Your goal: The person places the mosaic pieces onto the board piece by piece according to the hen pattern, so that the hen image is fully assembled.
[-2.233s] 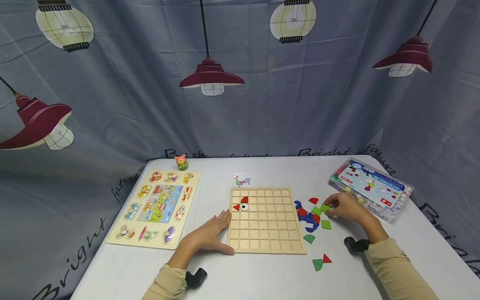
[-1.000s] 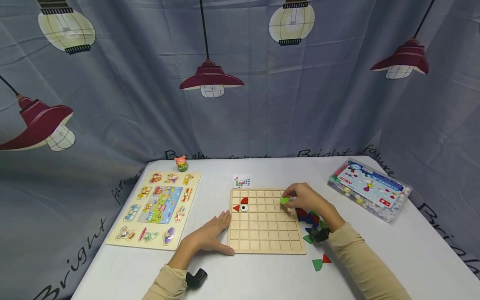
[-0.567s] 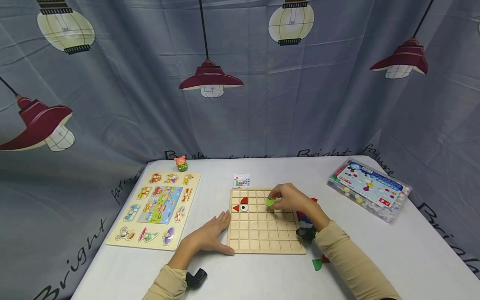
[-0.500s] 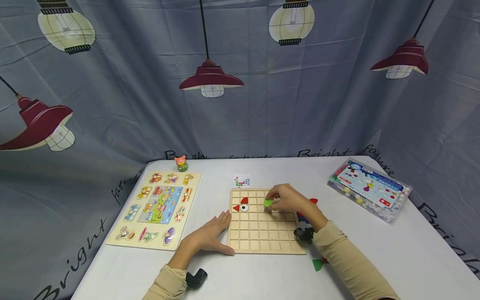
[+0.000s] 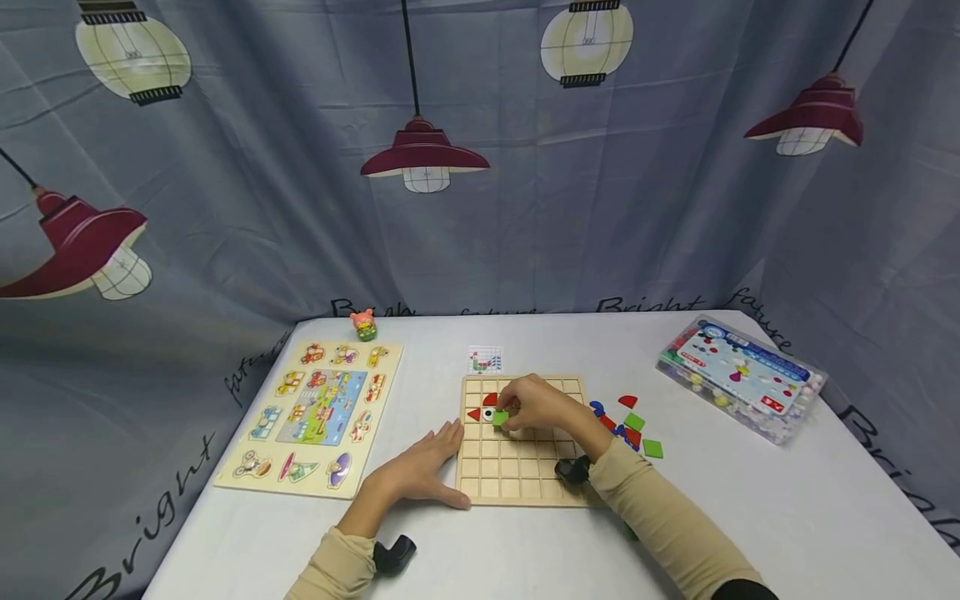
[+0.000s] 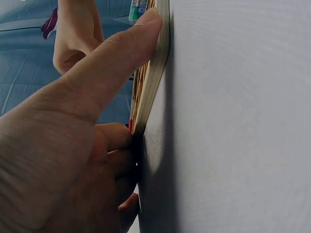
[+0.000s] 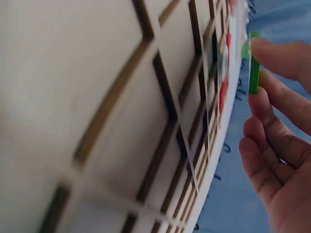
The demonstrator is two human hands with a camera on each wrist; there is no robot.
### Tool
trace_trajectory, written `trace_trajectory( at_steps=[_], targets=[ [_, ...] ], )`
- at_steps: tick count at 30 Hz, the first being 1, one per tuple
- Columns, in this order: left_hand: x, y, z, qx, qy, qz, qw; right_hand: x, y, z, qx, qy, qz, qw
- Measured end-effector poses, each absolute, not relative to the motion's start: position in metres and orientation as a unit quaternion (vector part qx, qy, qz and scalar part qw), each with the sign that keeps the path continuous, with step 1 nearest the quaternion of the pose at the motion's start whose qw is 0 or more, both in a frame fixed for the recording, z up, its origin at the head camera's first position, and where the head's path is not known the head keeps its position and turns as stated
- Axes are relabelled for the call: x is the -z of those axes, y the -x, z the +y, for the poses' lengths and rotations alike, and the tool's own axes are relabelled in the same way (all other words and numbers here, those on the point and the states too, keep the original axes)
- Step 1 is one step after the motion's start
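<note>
Your right hand (image 5: 534, 406) pinches a green square tile (image 5: 500, 417) between thumb and fingertips over the wooden grid board (image 5: 525, 475), upper left part, just right of the white eye tile (image 5: 488, 414); in the right wrist view the green square tile (image 7: 253, 63) stands edge-on, off the board face, gripped by curled fingers (image 7: 279, 56); whether it touches the board I cannot tell. Two red pieces sit in the grid: a red triangle (image 5: 472, 414) left of the eye tile and a red quarter-round piece (image 5: 490, 399) above it. Your left hand (image 5: 420, 471) lies flat with straight fingers against the board's left edge, thumb along the near corner, holding nothing; in the left wrist view the thumb (image 6: 112, 73) presses on the board edge (image 6: 155, 73). Loose pieces lie on the white surface (image 5: 750, 517) right of the board: red piece (image 5: 627, 402), green squares (image 5: 634, 422) and (image 5: 652, 448), blue bits (image 5: 597, 408) beside them. A pattern card (image 5: 484, 360) lies just behind the board; a pictured peg puzzle (image 5: 315, 414) left; a small pink figure (image 5: 364, 324) behind that; a clear plastic bead box (image 5: 741, 375) far right.
</note>
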State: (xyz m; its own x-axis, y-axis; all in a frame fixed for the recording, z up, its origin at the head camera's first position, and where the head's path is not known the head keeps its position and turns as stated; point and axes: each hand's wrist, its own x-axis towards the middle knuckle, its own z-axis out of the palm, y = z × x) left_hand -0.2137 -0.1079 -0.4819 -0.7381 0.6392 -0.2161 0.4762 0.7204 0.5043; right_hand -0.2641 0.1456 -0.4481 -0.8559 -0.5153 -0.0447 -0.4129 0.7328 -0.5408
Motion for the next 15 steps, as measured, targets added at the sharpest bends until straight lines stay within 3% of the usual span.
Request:
trace_trajectory(
  at_steps=[15],
  targets=[
    [0.481, 0.214, -0.108, -0.206, -0.311, 0.908, 0.189, 0.453, 0.271, 0.119, 0.222, 0.261, 0.932, 0.122]
  ],
)
